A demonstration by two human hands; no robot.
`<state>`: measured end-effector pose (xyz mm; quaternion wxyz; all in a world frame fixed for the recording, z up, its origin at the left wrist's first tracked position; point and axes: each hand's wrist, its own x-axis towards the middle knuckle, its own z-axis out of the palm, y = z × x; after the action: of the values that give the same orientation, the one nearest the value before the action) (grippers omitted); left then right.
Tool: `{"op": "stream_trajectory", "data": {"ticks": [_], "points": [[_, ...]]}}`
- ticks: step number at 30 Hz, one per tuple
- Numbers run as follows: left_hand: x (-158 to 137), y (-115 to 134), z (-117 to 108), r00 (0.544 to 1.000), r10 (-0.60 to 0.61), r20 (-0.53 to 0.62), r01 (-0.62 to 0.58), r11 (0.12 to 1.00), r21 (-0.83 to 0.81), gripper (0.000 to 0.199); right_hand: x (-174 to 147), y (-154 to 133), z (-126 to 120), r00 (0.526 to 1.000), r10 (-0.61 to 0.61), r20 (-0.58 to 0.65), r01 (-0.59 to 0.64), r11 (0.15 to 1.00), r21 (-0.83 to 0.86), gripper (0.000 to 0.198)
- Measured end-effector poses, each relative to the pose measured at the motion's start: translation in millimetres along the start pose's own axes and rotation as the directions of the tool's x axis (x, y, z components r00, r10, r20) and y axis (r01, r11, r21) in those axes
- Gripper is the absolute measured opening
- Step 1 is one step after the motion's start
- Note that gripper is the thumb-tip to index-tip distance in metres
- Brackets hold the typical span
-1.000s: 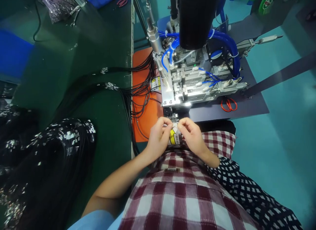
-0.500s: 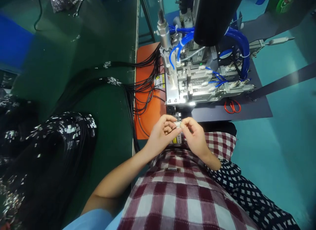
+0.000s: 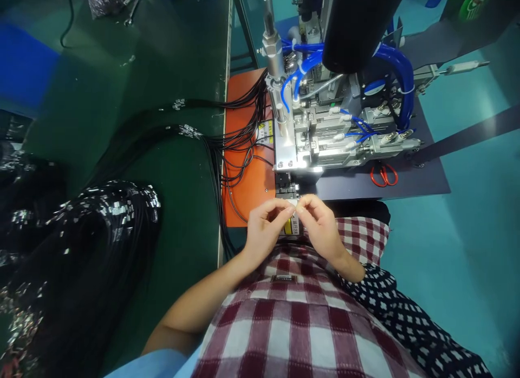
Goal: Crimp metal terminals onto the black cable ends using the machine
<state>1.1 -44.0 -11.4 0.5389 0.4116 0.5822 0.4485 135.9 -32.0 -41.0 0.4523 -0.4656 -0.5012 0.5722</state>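
My left hand [image 3: 264, 226] is closed, thumb and index finger pinched together at the front edge of the machine [image 3: 325, 134]. My right hand [image 3: 320, 223] faces it in the same kind of pinch, the fingertips of both hands almost meeting. Whatever lies between the fingertips is too small to name. Just beyond the hands sits a small black metal fixture [image 3: 287, 191] on the machine. Below the fingertips shows a white and yellow label [image 3: 292, 227], partly covered by the hands.
Black cables [image 3: 239, 145] run from the green table [image 3: 182, 204] across an orange plate [image 3: 260, 199]. Large cable bundles with shiny metal ends [image 3: 117, 204] lie at left. Red-handled scissors [image 3: 384, 175] rest on the machine's dark base. Blue air hoses [image 3: 400, 64] loop above.
My left hand's fingers have closed into a tighter pinch, and its wrist sits slightly lower. My right hand has barely moved. The view has shifted slightly.
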Motion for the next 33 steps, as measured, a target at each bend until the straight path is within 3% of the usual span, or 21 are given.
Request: {"op": "stream_trajectory", "data": {"ticks": [4,10,14,18,21,23,28,30,33], "points": [[-1,-1,0,0.999,0.017,-0.032,-0.016,1.000,0.017,0.015,-1,4,1,0.999,-0.030,-0.025,0.029,0.999,-0.041,0.013],[9,3,-8,0.993,-0.104,0.063,0.106,0.994,-0.034,0.024,2,5,-2,0.998,0.049,-0.038,-0.047,0.998,0.051,0.012],[13,3,-12,0.986,-0.139,0.094,0.143,0.989,-0.042,0.025,3,4,-6,0.998,0.038,-0.054,-0.037,0.999,0.015,0.010],[15,4,-13,0.985,-0.114,0.128,0.117,0.993,-0.012,0.025,3,0,-6,0.994,-0.099,-0.047,0.089,0.980,-0.177,0.007],[15,4,-13,0.985,-0.098,0.144,0.100,0.995,-0.003,0.027,3,-4,-5,0.971,-0.237,-0.020,0.218,0.918,-0.333,0.010],[14,4,-11,0.986,-0.081,0.143,0.084,0.996,-0.013,0.027,3,-6,-5,0.965,-0.261,0.000,0.241,0.892,-0.383,0.012],[12,0,-9,0.994,0.064,0.092,-0.066,0.998,0.022,0.020,3,-5,-6,0.998,-0.064,-0.004,0.062,0.980,-0.187,0.015],[15,-1,-10,0.982,0.084,0.167,-0.092,0.995,0.036,0.018,2,-2,-7,1.000,0.024,0.018,-0.023,0.995,-0.094,0.016],[23,0,-17,0.936,0.004,0.353,-0.025,0.998,0.055,0.016,4,1,-11,0.993,0.111,0.047,-0.109,0.993,-0.039,0.017]]}}
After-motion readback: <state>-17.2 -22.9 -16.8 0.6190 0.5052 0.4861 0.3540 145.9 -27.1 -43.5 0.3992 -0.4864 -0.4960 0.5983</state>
